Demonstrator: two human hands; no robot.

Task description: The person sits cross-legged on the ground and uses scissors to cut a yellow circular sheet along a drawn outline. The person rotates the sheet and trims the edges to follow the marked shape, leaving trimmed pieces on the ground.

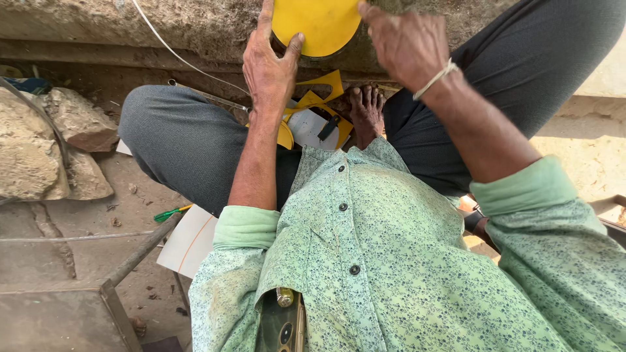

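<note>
My left hand (270,65) grips the left edge of a round yellow disc (319,23) held against a rough stone slab (163,23) at the top of the view. On the disc's right edge rests my right hand (404,42), a pale string around its wrist. Below the disc, yellow cut-out scraps (319,88) and a white sheet piece (306,127) lie by my bare foot (367,111). I sit cross-legged in grey trousers and a green patterned shirt.
Broken stones (52,143) lie at the left. A metal frame (130,261) stands at the lower left, with a white board (189,241) and a green-tipped tool (171,213) on the dirt ground beside it. A thin white wire (176,55) runs across the slab.
</note>
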